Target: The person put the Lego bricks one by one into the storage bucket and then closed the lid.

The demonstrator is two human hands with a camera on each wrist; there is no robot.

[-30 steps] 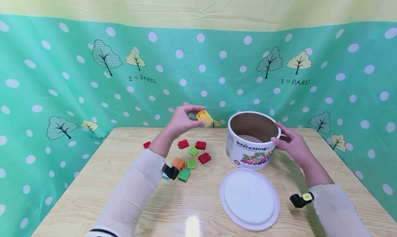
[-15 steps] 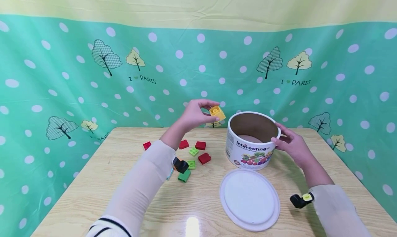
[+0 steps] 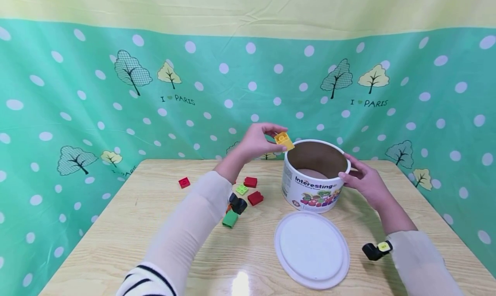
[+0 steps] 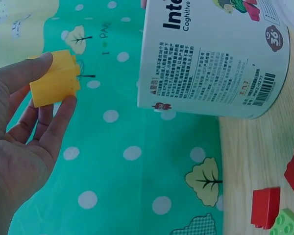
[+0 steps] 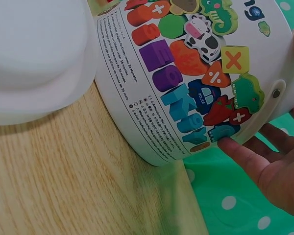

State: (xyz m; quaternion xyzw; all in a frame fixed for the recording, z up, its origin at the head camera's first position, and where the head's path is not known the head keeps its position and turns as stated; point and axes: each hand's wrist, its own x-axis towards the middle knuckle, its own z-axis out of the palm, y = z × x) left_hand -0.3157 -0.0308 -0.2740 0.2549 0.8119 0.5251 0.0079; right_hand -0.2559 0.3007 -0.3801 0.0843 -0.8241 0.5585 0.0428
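Between thumb and fingers my left hand (image 3: 258, 141) pinches a yellow toy brick (image 3: 284, 141), raised at the near-left rim of a round white bucket (image 3: 291, 182). In the left wrist view the yellow brick (image 4: 54, 78) shows its studs pointing away from the palm, apart from the bucket wall (image 4: 186, 73). The bucket stands upright, its brown inside visible, with "Interesting" printed on the front. My right hand (image 3: 366, 182) holds the bucket at its right side. In the right wrist view the thumb lies on the printed wall beside the white handle (image 5: 264, 110), other fingers behind.
A white round lid (image 3: 311, 244) lies flat in front of the bucket. Left of it are red bricks (image 3: 255, 198), a lime brick (image 3: 242, 189) and a green brick (image 3: 230, 219); an orange one is mostly hidden by the left wrist camera (image 3: 238, 204). A patterned curtain (image 3: 248, 85) hangs behind the table.
My left hand has carried the yellow brick rightward and slightly up, from over the bricks to the bucket's rim. My right hand and the bucket have stayed put.
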